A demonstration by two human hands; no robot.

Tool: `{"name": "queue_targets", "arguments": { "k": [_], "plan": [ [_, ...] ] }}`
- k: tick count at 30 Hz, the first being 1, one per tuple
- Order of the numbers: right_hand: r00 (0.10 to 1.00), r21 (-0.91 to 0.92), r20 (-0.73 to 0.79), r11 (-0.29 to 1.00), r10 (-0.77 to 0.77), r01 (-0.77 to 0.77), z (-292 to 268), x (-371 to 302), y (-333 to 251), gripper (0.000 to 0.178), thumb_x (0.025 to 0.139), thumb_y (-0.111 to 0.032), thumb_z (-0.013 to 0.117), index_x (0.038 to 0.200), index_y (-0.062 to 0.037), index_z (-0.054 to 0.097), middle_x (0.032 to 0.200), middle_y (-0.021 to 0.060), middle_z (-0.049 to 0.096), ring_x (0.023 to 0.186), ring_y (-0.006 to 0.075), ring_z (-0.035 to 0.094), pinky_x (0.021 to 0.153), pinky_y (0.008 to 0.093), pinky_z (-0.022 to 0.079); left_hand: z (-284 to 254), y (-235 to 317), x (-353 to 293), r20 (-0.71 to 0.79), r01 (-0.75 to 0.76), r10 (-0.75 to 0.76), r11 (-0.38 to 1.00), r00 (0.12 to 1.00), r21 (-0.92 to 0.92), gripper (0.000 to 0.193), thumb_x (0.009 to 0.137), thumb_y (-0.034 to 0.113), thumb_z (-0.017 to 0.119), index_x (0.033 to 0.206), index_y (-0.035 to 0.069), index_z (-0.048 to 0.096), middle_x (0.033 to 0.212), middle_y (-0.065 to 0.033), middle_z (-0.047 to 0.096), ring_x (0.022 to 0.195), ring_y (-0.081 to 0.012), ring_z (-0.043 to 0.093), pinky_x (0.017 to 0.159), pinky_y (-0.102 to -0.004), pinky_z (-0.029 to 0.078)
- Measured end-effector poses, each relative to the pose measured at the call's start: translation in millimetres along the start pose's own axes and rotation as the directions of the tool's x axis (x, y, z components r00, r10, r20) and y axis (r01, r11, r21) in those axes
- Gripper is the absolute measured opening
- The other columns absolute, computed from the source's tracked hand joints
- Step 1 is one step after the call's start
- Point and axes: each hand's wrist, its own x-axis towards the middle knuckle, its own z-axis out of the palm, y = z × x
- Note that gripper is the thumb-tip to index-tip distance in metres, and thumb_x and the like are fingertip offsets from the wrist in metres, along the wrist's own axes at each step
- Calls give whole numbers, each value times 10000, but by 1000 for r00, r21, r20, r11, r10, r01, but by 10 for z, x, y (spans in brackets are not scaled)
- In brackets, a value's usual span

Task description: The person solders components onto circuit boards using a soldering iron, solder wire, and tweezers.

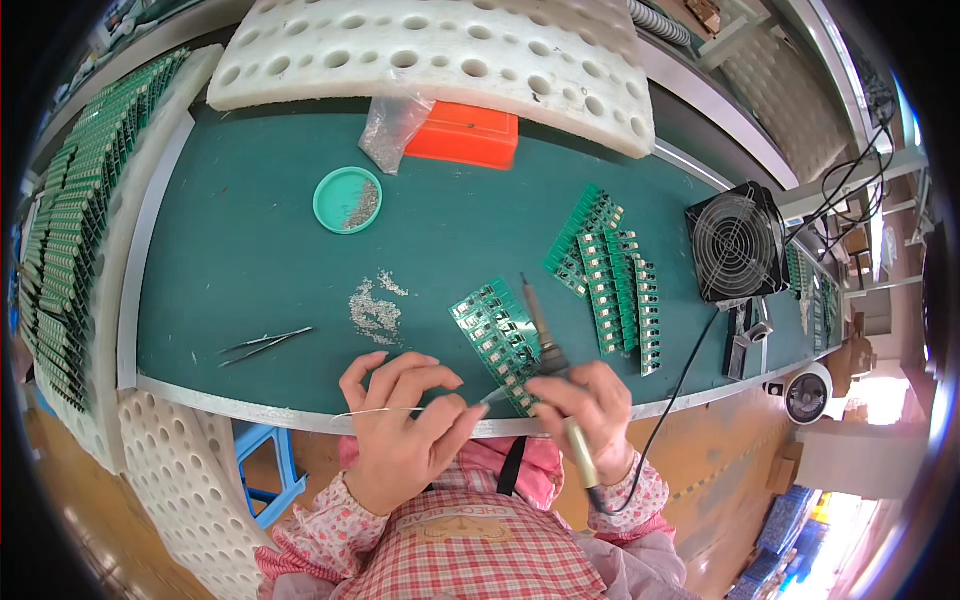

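Note:
My left hand [410, 425] is closed with a thin silvery solder wire [385, 411] running across its fingers, its thumb and index finger reaching toward a green circuit board panel [490, 325]. That panel lies near the table's front edge, with rows of small parts along it. My right hand [590, 405] grips a soldering iron [548, 350] like a pen. The iron's tip points away from me, above the panel's right side; I cannot tell if it touches anything. A black cord runs from its rear end.
Tweezers [265, 345] and loose small parts [375, 315] lie left of centre. Behind are a green dish [348, 172], a plastic bag [393, 135] and a red box [465, 135]. More board panels [610, 290] and a fan [735, 243] stand right. Foam holding boards [75, 260] lines the left.

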Motion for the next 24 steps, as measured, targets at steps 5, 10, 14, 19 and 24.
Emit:
{"name": "queue_targets", "arguments": {
  "k": [5,10,14,19,24],
  "plan": [
    [919,245,-164,917,358,-314,-45,12,-105,108,834,-32,715,934,-18,676,820,93,708,559,193,568,522,313,455,106,-92,106,-40,83,-82,996,996,17,199,745,81,743,703,97,549,976,-2,667,1004,-248,621,963,-479,357],
    [985,86,-142,992,99,-87,38,110,-193,91,832,-63,690,915,-51,655,665,35,647,492,182,543,491,311,431,187,-165,152,-18,40,-41,999,999,-22,189,752,82,736,709,88,551,1035,-2,688,1058,-252,625,964,-484,360],
    [994,31,-110,999,28,-25,94,146,-181,35,831,-103,676,841,-87,646,609,16,608,488,180,527,521,313,420,172,-171,165,7,47,-47,998,999,-38,199,762,89,736,706,87,545,1098,-10,693,1127,-262,615,971,-493,362],
    [996,33,-83,999,13,-10,120,165,-178,58,843,-112,676,832,-74,633,599,-3,598,478,171,513,532,307,418,190,-190,166,21,54,-53,998,998,-43,206,763,96,743,707,87,545,1111,-15,686,1153,-263,605,990,-500,357],
    [998,35,-60,999,-23,25,127,182,-170,88,868,-134,677,840,-66,629,596,-6,592,467,161,501,515,307,406,190,-198,159,25,57,-56,997,998,-48,202,766,96,745,712,87,550,1117,-16,684,1164,-261,600,1001,-507,353]
  ]
}}
